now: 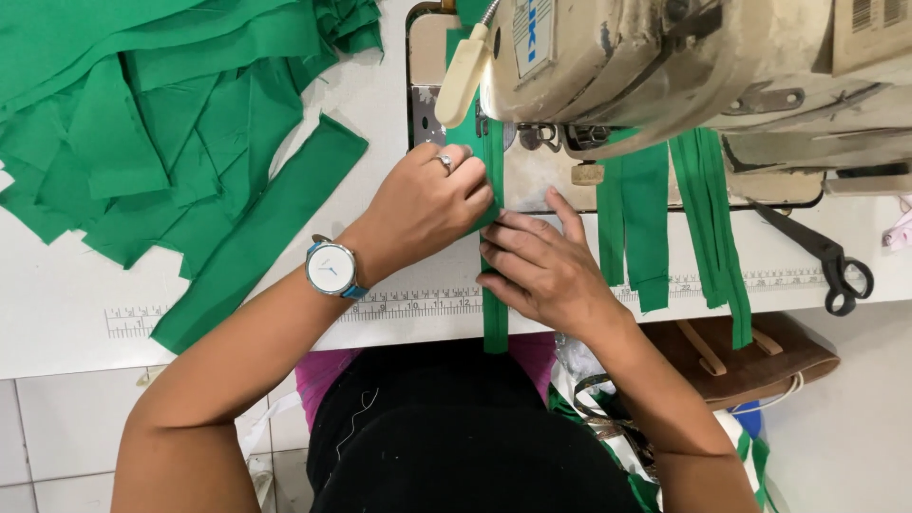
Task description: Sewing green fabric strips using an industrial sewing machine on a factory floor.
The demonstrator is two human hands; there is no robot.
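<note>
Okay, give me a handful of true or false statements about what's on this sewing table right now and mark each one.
1. Both hands rest on a narrow green fabric strip in front of the sewing machine. True.
2. The left hand wears a ring, with a watch on its wrist. True.
3. The scissors are in the right hand. False: they lie on the table at the right, untouched.
4. The pile of cut fabric is red. False: it is green.
</note>
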